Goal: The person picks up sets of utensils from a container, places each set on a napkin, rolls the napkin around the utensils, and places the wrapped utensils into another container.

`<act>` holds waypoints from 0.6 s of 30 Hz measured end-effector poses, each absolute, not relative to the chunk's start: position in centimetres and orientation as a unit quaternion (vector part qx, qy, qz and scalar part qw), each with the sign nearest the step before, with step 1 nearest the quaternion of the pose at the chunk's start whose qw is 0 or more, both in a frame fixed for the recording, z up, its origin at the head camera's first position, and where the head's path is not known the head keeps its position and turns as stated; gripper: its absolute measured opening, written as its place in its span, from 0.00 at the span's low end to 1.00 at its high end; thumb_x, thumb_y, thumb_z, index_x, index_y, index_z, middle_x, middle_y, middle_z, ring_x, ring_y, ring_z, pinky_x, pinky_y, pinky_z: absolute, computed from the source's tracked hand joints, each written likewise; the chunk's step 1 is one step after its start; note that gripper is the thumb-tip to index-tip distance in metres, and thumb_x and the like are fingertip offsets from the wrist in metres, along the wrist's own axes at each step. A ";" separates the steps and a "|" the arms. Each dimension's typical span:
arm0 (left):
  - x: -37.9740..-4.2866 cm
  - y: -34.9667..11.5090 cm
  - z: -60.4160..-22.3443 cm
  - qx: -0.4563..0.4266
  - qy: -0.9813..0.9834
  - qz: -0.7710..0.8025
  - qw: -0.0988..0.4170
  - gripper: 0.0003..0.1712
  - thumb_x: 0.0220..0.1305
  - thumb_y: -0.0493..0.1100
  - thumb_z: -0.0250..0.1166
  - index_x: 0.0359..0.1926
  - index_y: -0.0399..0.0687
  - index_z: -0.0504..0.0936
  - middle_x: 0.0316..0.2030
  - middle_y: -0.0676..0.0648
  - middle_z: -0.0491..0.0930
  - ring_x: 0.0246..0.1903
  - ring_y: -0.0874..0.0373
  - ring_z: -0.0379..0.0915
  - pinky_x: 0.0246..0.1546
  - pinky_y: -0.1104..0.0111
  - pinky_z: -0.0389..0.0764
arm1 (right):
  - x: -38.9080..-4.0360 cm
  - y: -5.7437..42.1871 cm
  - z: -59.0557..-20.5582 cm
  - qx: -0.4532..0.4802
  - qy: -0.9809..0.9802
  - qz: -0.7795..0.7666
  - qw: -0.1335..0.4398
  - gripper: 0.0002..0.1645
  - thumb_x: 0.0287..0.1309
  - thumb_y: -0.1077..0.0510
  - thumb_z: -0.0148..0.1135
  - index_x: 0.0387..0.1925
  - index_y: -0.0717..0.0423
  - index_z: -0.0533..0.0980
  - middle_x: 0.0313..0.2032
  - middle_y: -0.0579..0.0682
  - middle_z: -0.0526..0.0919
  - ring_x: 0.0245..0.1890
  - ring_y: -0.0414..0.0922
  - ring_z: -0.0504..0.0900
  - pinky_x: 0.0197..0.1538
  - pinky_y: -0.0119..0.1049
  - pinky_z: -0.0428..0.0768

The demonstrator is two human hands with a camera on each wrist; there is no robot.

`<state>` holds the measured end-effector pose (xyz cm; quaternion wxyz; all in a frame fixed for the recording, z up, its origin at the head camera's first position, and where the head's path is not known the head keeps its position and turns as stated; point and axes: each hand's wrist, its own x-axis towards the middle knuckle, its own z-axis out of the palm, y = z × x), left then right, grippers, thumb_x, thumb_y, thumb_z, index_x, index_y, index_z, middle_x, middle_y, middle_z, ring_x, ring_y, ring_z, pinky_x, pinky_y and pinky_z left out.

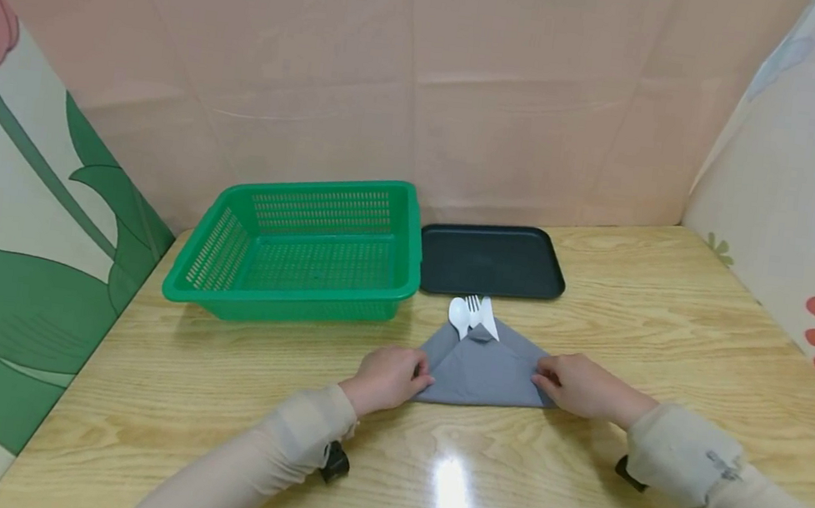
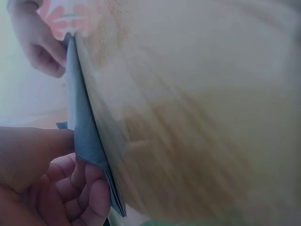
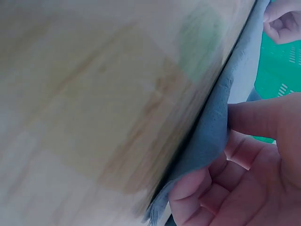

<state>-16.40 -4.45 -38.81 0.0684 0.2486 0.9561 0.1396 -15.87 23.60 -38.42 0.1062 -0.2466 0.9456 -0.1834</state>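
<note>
Two corners of the folded grey cloth napkin [image 1: 484, 376] are pinched, one by your left hand [image 1: 387, 379], one by your right hand [image 1: 579, 384]. It is on the pale wooden table [image 1: 537, 503], in front of the flat black tray [image 1: 493, 260]. A white spoon [image 1: 458, 314], white fork [image 1: 473, 308] and what may be a white knife [image 1: 488, 320] poke out on top.
</note>
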 end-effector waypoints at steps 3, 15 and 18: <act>-16.4 -4.4 -38.8 0.245 0.957 0.140 0.071 0.13 0.62 0.50 0.62 0.23 0.52 0.74 0.20 0.56 0.72 0.21 0.63 0.67 0.21 0.72 0.64 | -15.8 23.5 -38.4 -0.245 0.947 -0.180 0.104 0.14 0.63 0.59 0.53 0.20 0.51 0.68 0.16 0.40 0.64 0.18 0.33 0.61 0.23 0.26 0.61; -16.4 -4.3 -38.9 0.237 0.959 0.132 0.082 0.15 0.63 0.50 0.61 0.22 0.53 0.72 0.18 0.57 0.68 0.20 0.63 0.64 0.20 0.72 0.63 | -15.9 23.2 -38.4 -0.237 0.951 -0.168 0.107 0.13 0.62 0.60 0.54 0.20 0.52 0.68 0.16 0.41 0.65 0.18 0.34 0.62 0.23 0.26 0.61; -16.5 -4.2 -38.9 0.236 0.959 0.131 0.083 0.15 0.63 0.50 0.60 0.21 0.53 0.71 0.18 0.57 0.67 0.20 0.64 0.64 0.20 0.72 0.62 | -15.9 23.1 -38.4 -0.235 0.951 -0.168 0.113 0.13 0.62 0.60 0.54 0.21 0.52 0.69 0.16 0.42 0.65 0.18 0.35 0.62 0.23 0.27 0.61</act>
